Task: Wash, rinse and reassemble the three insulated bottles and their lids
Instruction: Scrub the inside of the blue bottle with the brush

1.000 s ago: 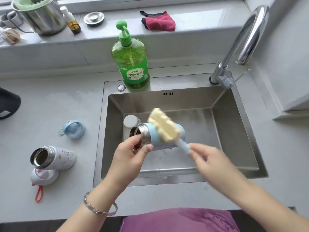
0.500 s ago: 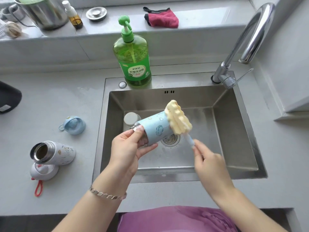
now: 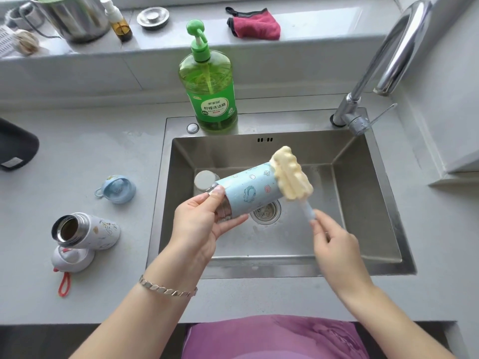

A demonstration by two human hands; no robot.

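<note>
Over one sink [image 3: 363, 203], two hands [image 3: 199, 226] [image 3: 334, 242] hold one bottle [image 3: 248, 193], one brush [image 3: 290, 174].

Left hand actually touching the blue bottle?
Touching. Head view: the left hand grips the blue bottle at its steel neck, thumb on top, fingers curled beneath.

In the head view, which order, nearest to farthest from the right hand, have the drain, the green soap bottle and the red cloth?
1. The drain, in the sink, left of the right hand.
2. The green soap bottle, on the sink's back rim.
3. The red cloth, on the ledge behind.
</note>
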